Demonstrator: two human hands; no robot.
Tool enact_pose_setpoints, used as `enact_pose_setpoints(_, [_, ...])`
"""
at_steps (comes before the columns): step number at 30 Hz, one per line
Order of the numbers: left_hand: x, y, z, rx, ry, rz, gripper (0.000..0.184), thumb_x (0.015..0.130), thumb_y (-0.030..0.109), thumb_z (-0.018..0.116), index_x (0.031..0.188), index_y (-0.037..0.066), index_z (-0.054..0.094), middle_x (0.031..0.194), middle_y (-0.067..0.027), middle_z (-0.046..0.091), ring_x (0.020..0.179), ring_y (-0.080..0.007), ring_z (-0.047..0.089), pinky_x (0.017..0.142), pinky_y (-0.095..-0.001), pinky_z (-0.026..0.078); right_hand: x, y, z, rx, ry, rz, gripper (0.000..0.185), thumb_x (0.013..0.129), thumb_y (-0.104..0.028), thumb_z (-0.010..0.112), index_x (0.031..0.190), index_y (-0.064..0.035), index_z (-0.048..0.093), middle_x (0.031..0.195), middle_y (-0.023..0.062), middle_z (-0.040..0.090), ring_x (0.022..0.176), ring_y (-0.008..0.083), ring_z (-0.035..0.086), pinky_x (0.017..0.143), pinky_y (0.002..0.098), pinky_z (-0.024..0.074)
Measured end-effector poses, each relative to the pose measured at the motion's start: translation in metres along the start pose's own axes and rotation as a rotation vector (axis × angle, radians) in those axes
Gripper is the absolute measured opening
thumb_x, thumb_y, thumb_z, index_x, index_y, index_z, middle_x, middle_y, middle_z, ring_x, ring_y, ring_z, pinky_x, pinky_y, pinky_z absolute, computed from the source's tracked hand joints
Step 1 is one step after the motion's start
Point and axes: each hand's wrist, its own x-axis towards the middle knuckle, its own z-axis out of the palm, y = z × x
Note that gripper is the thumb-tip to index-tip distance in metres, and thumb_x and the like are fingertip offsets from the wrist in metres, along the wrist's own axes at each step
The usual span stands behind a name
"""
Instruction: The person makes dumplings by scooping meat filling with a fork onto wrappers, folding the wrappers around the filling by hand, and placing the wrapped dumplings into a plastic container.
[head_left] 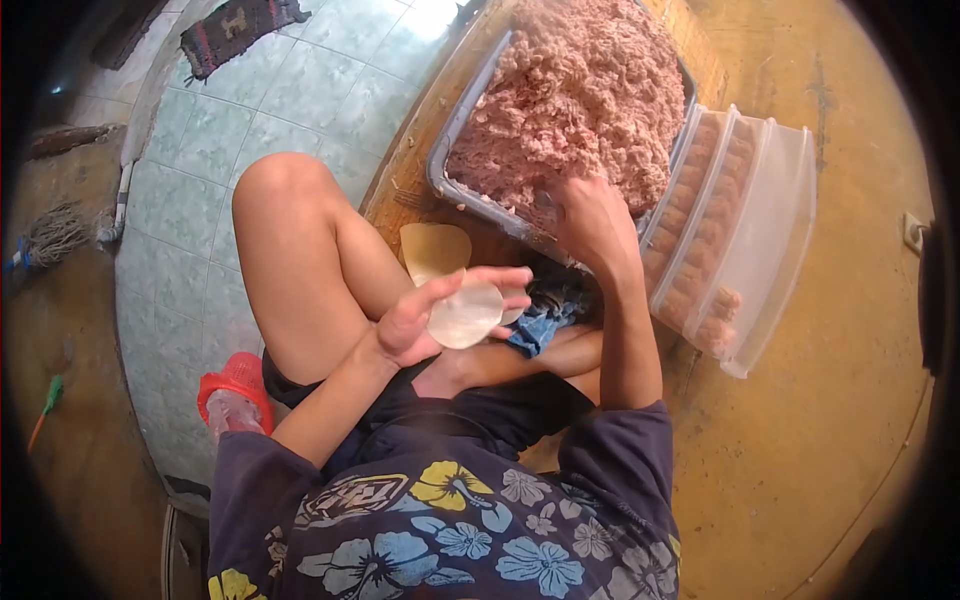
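Note:
My left hand (412, 322) holds a thin, pale round dumpling wrapper (466, 316) across its fingers above my lap. Part of another pale round shows behind those fingers. My right hand (592, 215) is at the near edge of a grey tub (440, 165) heaped with pink minced meat (575, 95). Its fingers are curled closed at the meat. Something small and greyish shows by the fingertips, too hidden to name. A yellowish rounded sheet (436, 248) lies between my leg and the tub.
Clear plastic trays (775, 230) stand right of the tub, some with rows of round brownish-pink pieces (712, 190). A red plastic basket (248, 385) with clear plastic in it is by my left hip. A blue cloth (540, 328) lies near my leg. A patterned mat (240, 35) is at upper left.

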Motion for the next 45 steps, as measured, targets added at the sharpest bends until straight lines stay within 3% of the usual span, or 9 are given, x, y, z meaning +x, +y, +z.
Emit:
enact_pose_setpoints(6, [0.006, 0.001, -0.014, -0.116, 0.011, -0.050, 0.078, 0.094, 0.048, 0.054, 0.148, -0.004, 0.032, 0.149, -0.0270, 0.036, 0.137, -0.0372, 0.041, 0.106, -0.0495, 0.041, 0.026, -0.019, -0.013, 0.063, -0.078, -0.007, 0.010, 0.071, -0.001, 0.058, 0.070, 0.0043, 0.066, 0.074, 0.0282, 0.062, 0.075, 0.0439, 0.064, 0.071, 0.0513, 0.0517])
enact_pose_setpoints(13, [0.007, -0.006, -0.012, -0.057, 0.044, -0.061, 0.078, 0.092, 0.044, 0.056, 0.148, -0.004, 0.030, 0.144, -0.0248, 0.045, 0.135, -0.0369, 0.045, 0.106, -0.0474, 0.042, 0.035, -0.051, -0.007, 0.333, 0.109, -0.174, 0.010, 0.072, 0.001, 0.055, 0.067, 0.0061, 0.063, 0.072, 0.0293, 0.060, 0.072, 0.0463, 0.063, 0.069, 0.0496, 0.0510])
enact_pose_setpoints(19, [-0.004, 0.008, -0.015, 0.031, 0.105, 0.121, 0.067, 0.094, 0.039, 0.056, 0.146, 0.001, 0.036, 0.138, -0.0196, 0.053, 0.129, -0.0279, 0.051, 0.101, -0.0379, 0.046, 0.041, -0.051, -0.008, 0.320, 0.083, 0.004, 0.013, 0.067, -0.001, 0.056, 0.072, 0.0053, 0.067, 0.071, 0.0297, 0.060, 0.070, 0.0444, 0.064, 0.065, 0.0488, 0.0511])
enact_pose_setpoints(23, [0.000, 0.002, -0.011, 0.125, 0.133, 0.056, 0.066, 0.093, 0.038, 0.057, 0.143, 0.000, 0.039, 0.140, -0.0223, 0.049, 0.132, -0.0352, 0.047, 0.104, -0.0449, 0.044, 0.050, -0.037, 0.012, 0.430, 0.161, -0.262, 0.010, 0.068, -0.002, 0.058, 0.070, 0.0073, 0.063, 0.072, 0.0293, 0.059, 0.070, 0.0416, 0.062, 0.065, 0.0446, 0.0510])
enact_pose_setpoints(26, [-0.014, 0.012, -0.014, 0.107, 0.108, 0.364, 0.065, 0.094, 0.040, 0.054, 0.143, 0.000, 0.038, 0.142, -0.0212, 0.048, 0.133, -0.0358, 0.046, 0.107, -0.0468, 0.041, -0.006, -0.022, -0.012, 0.797, 0.327, -0.215, 0.011, 0.079, -0.001, 0.067, 0.086, 0.0053, 0.071, 0.072, 0.0146, 0.069, 0.058, 0.0209, 0.061, 0.058, 0.0321, 0.0488])
enact_pose_setpoints(28, [-0.009, 0.022, -0.003, 0.055, 0.357, 0.692, 0.061, 0.097, 0.044, 0.046, 0.139, 0.001, 0.044, 0.135, -0.0207, 0.055, 0.125, -0.0332, 0.054, 0.103, -0.0465, 0.044, -0.053, -0.030, -0.040, 0.938, 0.222, 0.019, 0.014, 0.082, -0.001, 0.067, 0.095, -0.0002, 0.073, 0.077, 0.0145, 0.071, 0.062, 0.0135, 0.067, 0.058, 0.0298, 0.0505])
enact_pose_setpoints(31, [0.039, 0.041, 0.042, -0.092, 0.227, 0.751, 0.062, 0.097, 0.048, 0.043, 0.137, 0.001, 0.046, 0.133, -0.0212, 0.056, 0.123, -0.0340, 0.055, 0.102, -0.0488, 0.044, -0.089, -0.064, -0.049, 1.067, 0.435, 0.008, 0.014, 0.084, 0.001, 0.066, 0.096, -0.0009, 0.073, 0.072, 0.0127, 0.069, 0.062, 0.0070, 0.063, 0.055, 0.0268, 0.0473])
enact_pose_setpoints(37, [0.062, 0.047, 0.027, -0.347, 0.139, 0.627, 0.039, 0.098, 0.027, 0.055, 0.127, 0.000, 0.054, 0.126, -0.0159, 0.062, 0.120, -0.0281, 0.058, 0.094, -0.0398, 0.054, -0.106, -0.067, -0.056, 0.603, 0.406, -0.044, 0.006, 0.085, -0.009, 0.061, 0.085, -0.0034, 0.064, 0.074, 0.0183, 0.064, 0.069, 0.0389, 0.063, 0.060, 0.0449, 0.0501])
enact_pose_setpoints(45, [0.016, 0.079, 0.010, -0.171, 0.223, 0.775, 0.041, 0.094, 0.016, 0.053, 0.134, 0.007, 0.049, 0.135, -0.0139, 0.054, 0.130, -0.0309, 0.048, 0.112, -0.0529, 0.038, -0.029, -0.054, -0.046, 0.121, 0.535, 0.178, 0.013, 0.084, -0.018, 0.063, 0.082, -0.0058, 0.067, 0.075, 0.0154, 0.066, 0.071, 0.0350, 0.065, 0.066, 0.0450, 0.0512])
